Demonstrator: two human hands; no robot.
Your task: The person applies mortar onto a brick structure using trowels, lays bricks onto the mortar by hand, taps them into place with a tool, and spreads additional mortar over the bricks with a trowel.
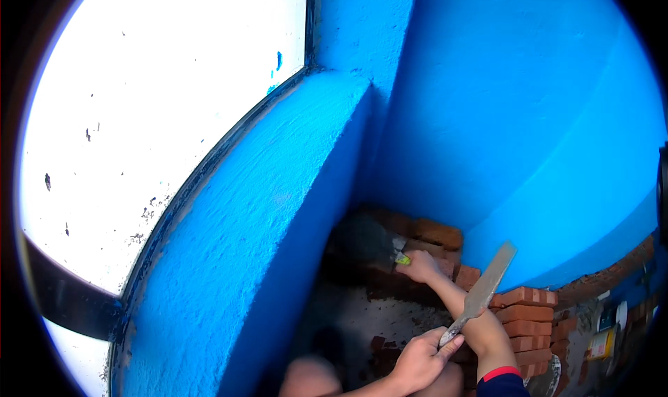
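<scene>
My left hand (424, 362) grips the handle of a long, flat, mortar-stained trowel (490, 275), its blade angled up across my right forearm. My right hand (422, 266) reaches into the shaded corner, fingers closed on a small tool (403, 258) with a yellow-green part and a greyish end. A dark mass (355, 244) sits just beyond it, too shadowed to make out. Stacked red bricks (435, 233) lie behind my right hand, and another brick stack (522, 313) stands beside my right forearm.
Blue painted walls (529, 98) enclose the corner, with a sloped blue ledge (257, 174) below a white pane (139, 118) in a dark frame. Grey, dirty floor (348, 313) shows below. At right are a yellow container (600, 343) and other clutter. My knees show at the lower edge.
</scene>
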